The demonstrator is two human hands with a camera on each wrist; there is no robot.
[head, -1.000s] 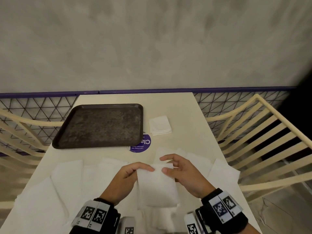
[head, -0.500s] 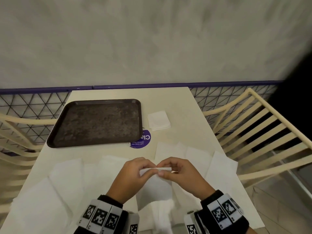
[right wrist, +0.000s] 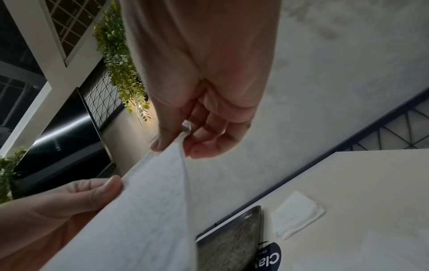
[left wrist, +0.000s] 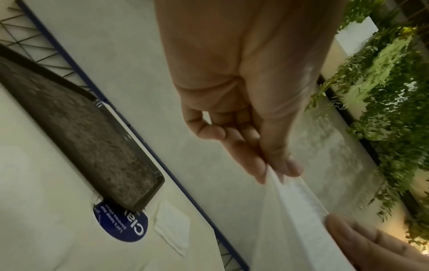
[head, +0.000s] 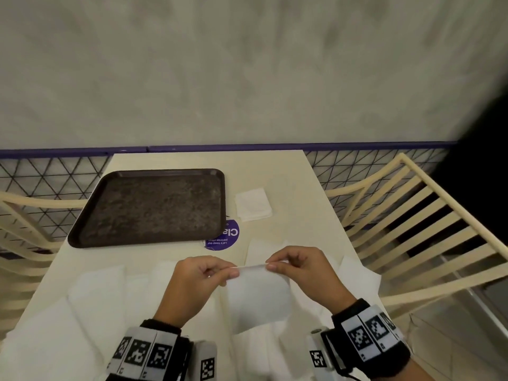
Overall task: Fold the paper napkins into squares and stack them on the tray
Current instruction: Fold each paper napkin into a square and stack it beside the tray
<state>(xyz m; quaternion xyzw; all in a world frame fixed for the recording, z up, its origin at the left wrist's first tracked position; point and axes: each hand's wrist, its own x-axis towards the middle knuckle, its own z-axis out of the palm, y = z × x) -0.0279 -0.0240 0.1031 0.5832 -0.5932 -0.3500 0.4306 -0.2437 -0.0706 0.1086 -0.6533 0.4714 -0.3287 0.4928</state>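
I hold a white paper napkin (head: 258, 292) up above the table by its top edge, doubled over. My left hand (head: 228, 272) pinches the left top corner between thumb and forefinger, as the left wrist view shows at the napkin (left wrist: 301, 220). My right hand (head: 270, 264) pinches the right top corner, with the napkin (right wrist: 144, 210) hanging from it. The dark tray (head: 154, 207) lies at the far left with nothing on it. One folded square napkin (head: 253, 204) sits on the table right of the tray. Several unfolded napkins (head: 90, 303) are spread under my hands.
A round purple sticker (head: 224, 237) lies half under the tray's near right corner. Cream slatted chairs (head: 412, 229) flank the cream table (head: 275, 171) on both sides. A wire fence with a purple rail (head: 220, 147) and a grey wall close off the far end.
The napkin was lying on the table under both hands; they lifted its near edge up and together, and it now hangs doubled from both pinches, hands slightly farther apart.
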